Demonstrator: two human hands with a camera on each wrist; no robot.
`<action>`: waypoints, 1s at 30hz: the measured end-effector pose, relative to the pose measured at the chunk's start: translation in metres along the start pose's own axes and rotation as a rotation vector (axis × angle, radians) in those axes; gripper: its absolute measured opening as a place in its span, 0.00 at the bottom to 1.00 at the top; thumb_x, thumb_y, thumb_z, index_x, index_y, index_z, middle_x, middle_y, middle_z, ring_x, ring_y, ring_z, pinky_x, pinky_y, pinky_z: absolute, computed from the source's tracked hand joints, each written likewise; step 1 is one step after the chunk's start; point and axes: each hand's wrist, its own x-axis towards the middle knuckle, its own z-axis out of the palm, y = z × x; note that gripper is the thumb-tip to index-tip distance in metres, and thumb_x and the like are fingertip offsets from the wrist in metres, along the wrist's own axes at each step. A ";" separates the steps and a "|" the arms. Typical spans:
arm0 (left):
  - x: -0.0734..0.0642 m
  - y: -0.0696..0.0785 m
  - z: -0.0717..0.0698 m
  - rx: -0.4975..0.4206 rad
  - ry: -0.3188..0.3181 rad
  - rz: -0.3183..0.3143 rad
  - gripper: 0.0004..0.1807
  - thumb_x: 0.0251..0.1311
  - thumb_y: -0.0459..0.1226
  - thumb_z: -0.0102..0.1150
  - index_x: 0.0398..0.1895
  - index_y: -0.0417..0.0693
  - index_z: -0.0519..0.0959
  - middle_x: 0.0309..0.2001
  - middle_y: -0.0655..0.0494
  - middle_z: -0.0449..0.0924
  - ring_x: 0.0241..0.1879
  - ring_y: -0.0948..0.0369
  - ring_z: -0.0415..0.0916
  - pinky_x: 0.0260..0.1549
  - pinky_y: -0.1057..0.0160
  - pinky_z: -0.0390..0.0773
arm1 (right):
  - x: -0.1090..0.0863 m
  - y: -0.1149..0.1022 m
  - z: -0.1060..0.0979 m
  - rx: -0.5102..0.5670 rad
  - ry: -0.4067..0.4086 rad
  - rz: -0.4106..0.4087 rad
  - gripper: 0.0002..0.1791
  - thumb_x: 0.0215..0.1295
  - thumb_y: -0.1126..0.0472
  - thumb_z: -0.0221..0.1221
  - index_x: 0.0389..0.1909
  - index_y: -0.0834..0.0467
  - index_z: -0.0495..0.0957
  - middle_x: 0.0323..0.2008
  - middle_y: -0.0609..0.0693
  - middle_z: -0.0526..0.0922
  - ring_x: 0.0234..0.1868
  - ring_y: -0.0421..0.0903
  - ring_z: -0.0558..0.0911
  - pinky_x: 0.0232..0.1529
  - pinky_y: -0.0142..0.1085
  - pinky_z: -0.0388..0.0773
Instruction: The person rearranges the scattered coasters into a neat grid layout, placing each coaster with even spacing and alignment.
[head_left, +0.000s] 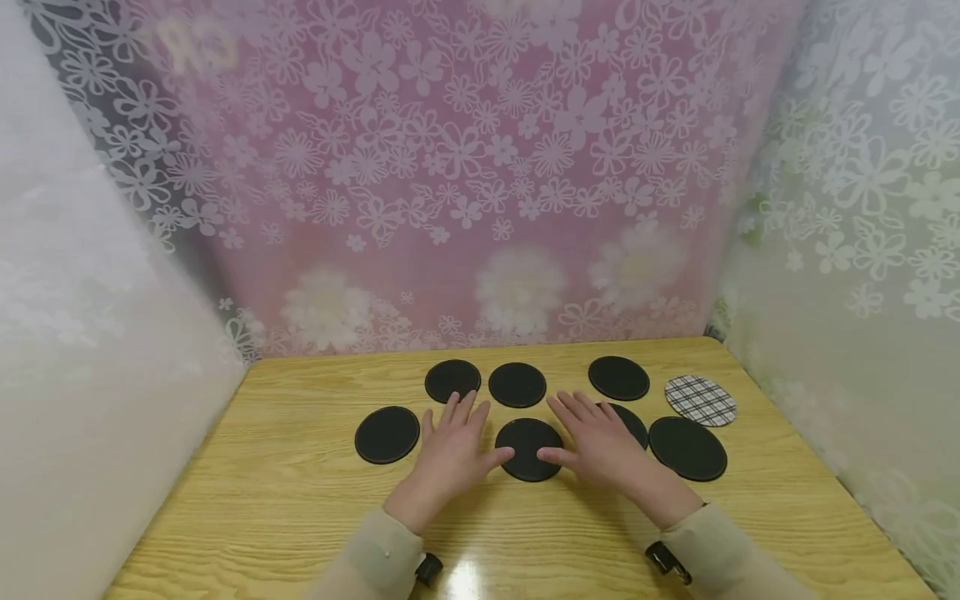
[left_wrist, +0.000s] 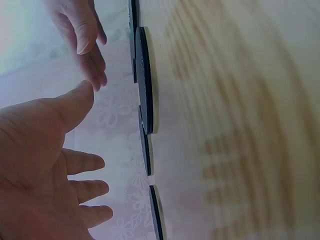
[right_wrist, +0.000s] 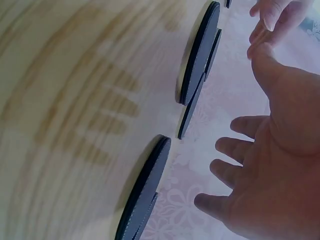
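Several round black coasters lie flat on the wooden table. My left hand (head_left: 452, 454) hovers palm down over the table, fingers spread and holding nothing. It is between the leftmost coaster (head_left: 386, 435) and the front middle coaster (head_left: 528, 454). My right hand (head_left: 600, 446) also hovers with fingers extended, partly hiding another black coaster (head_left: 630, 422). Both thumbs overlap the front middle coaster in the head view. The left wrist view shows my left hand (left_wrist: 40, 165) apart from the tabletop. A gap likewise separates my right hand (right_wrist: 280, 155) from the coasters in the right wrist view.
Along the back are three black coasters, at left (head_left: 452, 379), middle (head_left: 517, 385) and right (head_left: 618, 378). A plaid black-and-white coaster (head_left: 701, 400) lies at far right, behind a black one (head_left: 687, 450). Flowered curtains (head_left: 480, 167) enclose the table (head_left: 300, 467) at back and sides.
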 end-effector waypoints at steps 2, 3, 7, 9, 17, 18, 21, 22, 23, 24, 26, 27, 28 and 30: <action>0.000 0.001 0.002 -0.009 -0.004 0.005 0.48 0.71 0.65 0.68 0.84 0.47 0.70 0.86 0.42 0.58 0.86 0.39 0.48 0.76 0.22 0.48 | -0.001 0.001 0.001 0.022 -0.015 0.003 0.52 0.75 0.32 0.64 0.87 0.60 0.62 0.84 0.64 0.63 0.84 0.69 0.60 0.78 0.72 0.53; 0.000 0.001 0.003 -0.012 -0.007 0.009 0.48 0.71 0.64 0.69 0.84 0.47 0.70 0.86 0.42 0.58 0.86 0.39 0.48 0.76 0.22 0.49 | -0.001 0.001 0.002 0.035 -0.021 0.006 0.52 0.75 0.32 0.65 0.86 0.60 0.63 0.84 0.64 0.63 0.84 0.69 0.60 0.78 0.72 0.52; 0.001 0.002 0.006 -0.025 -0.014 0.024 0.49 0.70 0.64 0.71 0.84 0.46 0.70 0.85 0.41 0.60 0.86 0.38 0.50 0.75 0.21 0.49 | -0.002 0.004 0.003 0.077 -0.048 0.015 0.54 0.72 0.31 0.68 0.85 0.61 0.64 0.83 0.66 0.63 0.84 0.70 0.59 0.79 0.72 0.51; 0.001 0.003 0.007 -0.028 -0.018 0.030 0.49 0.69 0.63 0.72 0.83 0.45 0.70 0.85 0.40 0.61 0.85 0.38 0.51 0.75 0.21 0.50 | -0.002 0.005 0.004 0.094 -0.056 0.016 0.55 0.69 0.31 0.70 0.84 0.62 0.65 0.83 0.66 0.64 0.84 0.70 0.59 0.79 0.72 0.51; 0.002 0.004 0.010 -0.036 -0.034 0.035 0.51 0.64 0.62 0.77 0.83 0.45 0.71 0.83 0.42 0.65 0.83 0.38 0.57 0.75 0.23 0.52 | 0.000 0.005 0.006 0.110 -0.121 0.015 0.57 0.65 0.30 0.73 0.82 0.64 0.67 0.83 0.64 0.65 0.84 0.68 0.60 0.80 0.69 0.51; 0.003 0.004 0.010 -0.033 -0.035 0.036 0.51 0.64 0.62 0.77 0.82 0.44 0.71 0.82 0.42 0.65 0.82 0.39 0.58 0.75 0.24 0.52 | 0.001 0.006 0.006 0.112 -0.123 0.008 0.57 0.65 0.31 0.73 0.82 0.65 0.68 0.82 0.65 0.65 0.84 0.68 0.60 0.80 0.70 0.52; 0.004 0.006 0.012 -0.024 -0.033 0.044 0.52 0.61 0.62 0.80 0.81 0.43 0.73 0.80 0.42 0.68 0.80 0.40 0.63 0.75 0.25 0.56 | 0.002 0.008 0.007 0.127 -0.128 -0.008 0.57 0.64 0.32 0.75 0.81 0.66 0.69 0.81 0.66 0.66 0.84 0.68 0.61 0.80 0.70 0.52; 0.005 0.007 0.012 -0.021 -0.033 0.047 0.53 0.60 0.62 0.81 0.81 0.43 0.73 0.79 0.42 0.69 0.79 0.41 0.64 0.75 0.26 0.57 | 0.002 0.008 0.007 0.134 -0.131 -0.009 0.57 0.64 0.32 0.75 0.81 0.66 0.69 0.81 0.66 0.66 0.84 0.68 0.61 0.80 0.69 0.52; 0.005 0.008 0.012 -0.018 -0.034 0.050 0.53 0.59 0.62 0.81 0.80 0.43 0.74 0.79 0.42 0.70 0.78 0.40 0.65 0.75 0.27 0.58 | 0.003 0.009 0.007 0.138 -0.132 -0.013 0.57 0.63 0.32 0.76 0.81 0.66 0.69 0.81 0.66 0.67 0.83 0.69 0.61 0.80 0.70 0.52; 0.006 0.008 0.013 -0.017 -0.033 0.054 0.53 0.58 0.62 0.82 0.80 0.42 0.74 0.78 0.42 0.71 0.77 0.40 0.66 0.75 0.27 0.58 | 0.003 0.009 0.008 0.144 -0.133 -0.016 0.58 0.63 0.32 0.77 0.80 0.67 0.69 0.81 0.67 0.67 0.83 0.69 0.61 0.80 0.70 0.52; 0.006 0.009 0.014 -0.010 -0.038 0.056 0.54 0.57 0.63 0.82 0.79 0.42 0.74 0.77 0.42 0.72 0.76 0.40 0.67 0.75 0.29 0.60 | 0.004 0.011 0.009 0.160 -0.135 -0.021 0.58 0.61 0.33 0.78 0.80 0.67 0.69 0.81 0.67 0.67 0.83 0.69 0.61 0.80 0.70 0.52; 0.007 0.010 0.015 -0.005 -0.041 0.056 0.54 0.56 0.63 0.83 0.79 0.42 0.75 0.76 0.43 0.73 0.76 0.40 0.67 0.75 0.30 0.61 | 0.005 0.011 0.010 0.168 -0.136 -0.025 0.59 0.60 0.34 0.79 0.80 0.67 0.69 0.80 0.67 0.67 0.83 0.69 0.61 0.80 0.70 0.52; 0.007 0.010 0.015 -0.002 -0.044 0.056 0.54 0.56 0.63 0.83 0.79 0.42 0.75 0.75 0.43 0.73 0.75 0.40 0.68 0.75 0.31 0.61 | 0.005 0.012 0.010 0.172 -0.137 -0.030 0.59 0.60 0.34 0.79 0.80 0.68 0.69 0.80 0.67 0.67 0.83 0.69 0.61 0.80 0.70 0.53; 0.007 0.010 0.016 0.004 -0.051 0.054 0.54 0.56 0.63 0.83 0.78 0.42 0.75 0.74 0.44 0.73 0.74 0.41 0.68 0.75 0.33 0.62 | 0.005 0.012 0.011 0.180 -0.138 -0.037 0.59 0.59 0.34 0.80 0.79 0.68 0.70 0.80 0.68 0.68 0.83 0.69 0.61 0.79 0.70 0.53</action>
